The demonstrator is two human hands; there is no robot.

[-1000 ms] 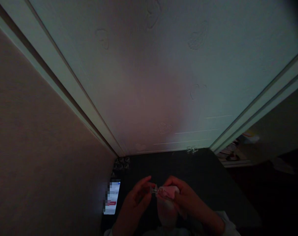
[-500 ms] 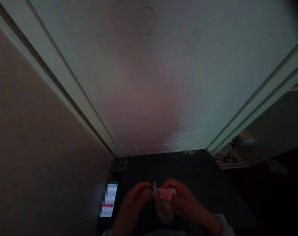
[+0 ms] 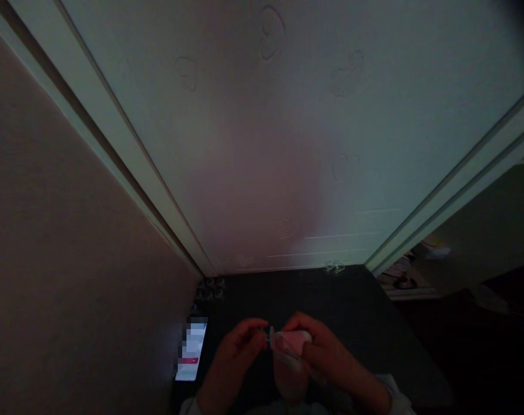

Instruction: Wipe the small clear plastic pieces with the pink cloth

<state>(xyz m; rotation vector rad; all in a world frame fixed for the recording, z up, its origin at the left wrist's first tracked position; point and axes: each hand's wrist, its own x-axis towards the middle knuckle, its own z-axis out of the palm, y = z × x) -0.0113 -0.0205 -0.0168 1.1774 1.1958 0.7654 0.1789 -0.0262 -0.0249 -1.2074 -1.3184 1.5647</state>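
While phone (image 3: 193, 353) glows far left, my left hand (image 3: 239, 347) pinches small clear piece (image 3: 268, 338) between fingertips; piece meets pink cloth (image 3: 293, 341), bunched and clamped in my right hand (image 3: 320, 339). Steady pinch, light cloth pressure should work best.

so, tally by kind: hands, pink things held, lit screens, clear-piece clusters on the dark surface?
Hands: 2 (left hand, right hand)
Pink thing held: 1
Lit screen: 1
Clear-piece clusters: 2 (back left, back right; pieces too dim to count)
Total: 6
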